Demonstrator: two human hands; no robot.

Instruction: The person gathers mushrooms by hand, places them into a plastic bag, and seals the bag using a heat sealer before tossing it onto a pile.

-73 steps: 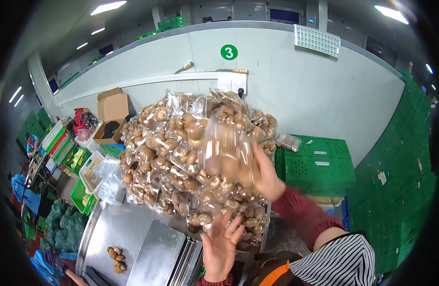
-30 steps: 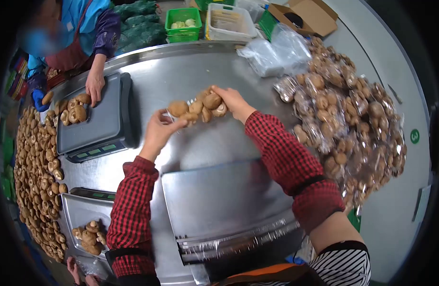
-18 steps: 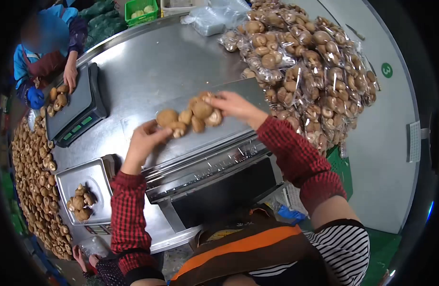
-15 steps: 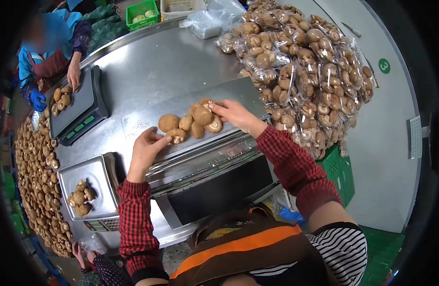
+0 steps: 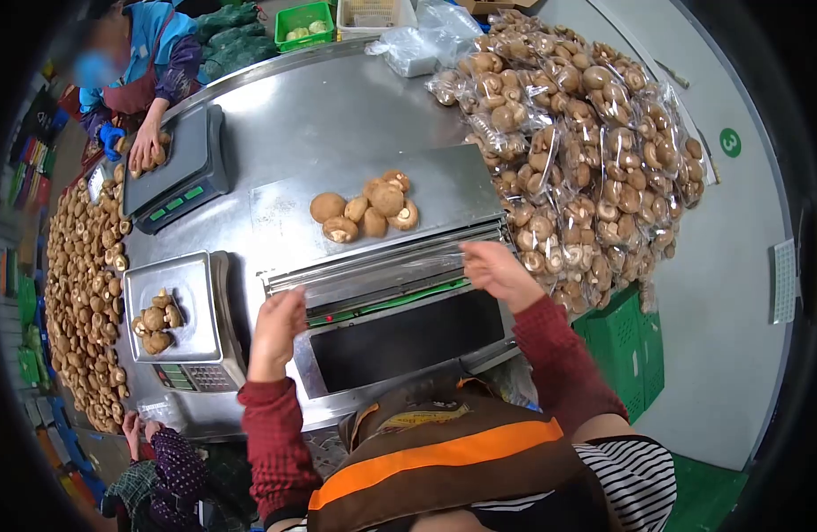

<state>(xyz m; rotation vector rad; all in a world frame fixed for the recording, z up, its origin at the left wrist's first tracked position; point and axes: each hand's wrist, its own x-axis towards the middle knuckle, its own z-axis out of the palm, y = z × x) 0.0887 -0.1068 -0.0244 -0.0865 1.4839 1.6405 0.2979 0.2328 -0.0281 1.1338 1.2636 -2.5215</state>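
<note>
Several brown mushrooms (image 5: pixel 364 211) lie in a loose cluster on the metal plate (image 5: pixel 453 168) of a wrapping machine, apart from both hands. Clear plastic film (image 5: pixel 386 277) spans the machine's front, wrinkled and shiny. At its left end, my left hand (image 5: pixel 280 330) is closed in a pinch on the film's edge. My right hand (image 5: pixel 501 273) pinches at the right end, thumb and fingertips together. The film's edge is thin and hard to make out in the fingers. Below it, the dark panel (image 5: pixel 408 341) of the machine shows.
Bagged mushrooms (image 5: pixel 577 151) are heaped at right, above green crates (image 5: pixel 625 346). At left stand a scale with mushrooms (image 5: pixel 173 301), a darker scale (image 5: pixel 173 164) and a pile of loose mushrooms (image 5: pixel 80 301). A co-worker's hand (image 5: pixel 148 146) touches mushrooms on the darker scale. Another person's hands (image 5: pixel 140 430) show lower left.
Both my hands have left the mushrooms and moved back toward me, to the film at the machine's front. The film now shows stretched between them. The camera view has shifted slightly.
</note>
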